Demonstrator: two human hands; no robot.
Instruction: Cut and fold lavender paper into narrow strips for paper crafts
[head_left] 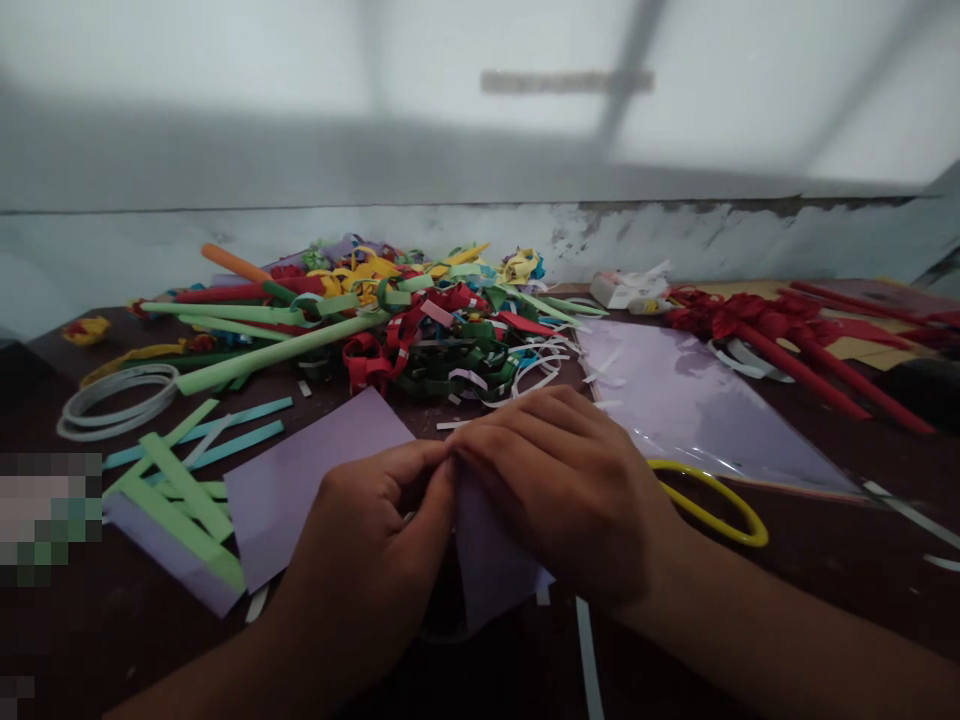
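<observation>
A piece of purple paper (495, 560) hangs beneath my right hand, its top edge hidden by the fingers. My left hand (390, 520) pinches with thumb and forefinger at the top of this paper. My right hand (562, 480) closes over the same spot from the right, its fingertips meeting those of the left. A second purple sheet (315, 480) lies flat on the table behind my left hand. Close to my right wrist is a yellow loop (712, 505), like a scissors handle, partly covered by the forearm.
Green strips (184, 485) and blue strips (240, 440) lie at left, near a white tape roll (120, 400). Behind are tangled paper chains (450, 340) and a rolled green tube (285, 355). A plastic-covered purple pack (675, 390) and red paper sticks (817, 380) lie at right.
</observation>
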